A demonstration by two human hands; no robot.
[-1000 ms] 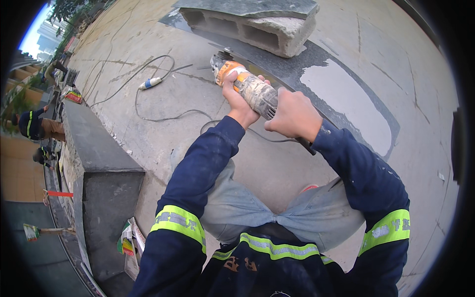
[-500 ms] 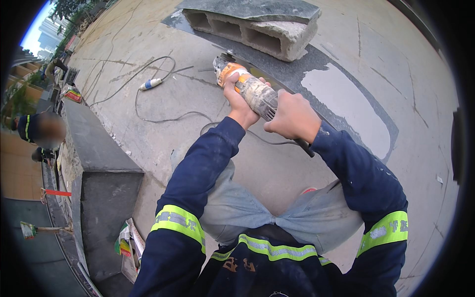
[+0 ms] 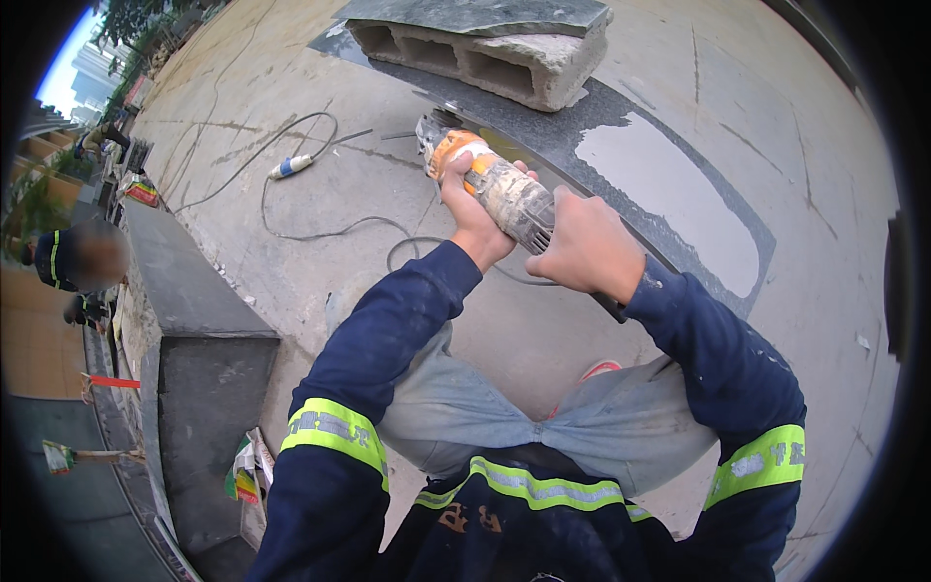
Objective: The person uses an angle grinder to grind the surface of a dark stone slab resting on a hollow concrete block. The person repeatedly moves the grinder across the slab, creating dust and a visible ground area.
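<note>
Both my hands grip a dust-caked orange angle grinder [image 3: 499,194] low over the near edge of a long dark stone slab [image 3: 722,270] with a pale patch on it. My left hand [image 3: 473,213] is closed round the tool's front body, just behind its head. My right hand [image 3: 592,242] is closed on the rear end. The grinder's head meets the slab's edge; whether it touches is unclear. A hollow concrete block [image 3: 465,68] lies on the slab, with a broken stone piece [image 3: 485,17] on top. A dark cable loops below the tool.
A blue-white plug connector [image 3: 289,167] and cable lie on the concrete floor at left. A low stone-clad ledge [image 3: 208,417] with crumpled bags [image 3: 247,470] beside it borders my left side. Co-workers [image 3: 68,257] bend over work at the far left.
The grinder and both my hands have shifted a little right and downward relative to the slab. The view has shifted slightly, and my grip looks the same.
</note>
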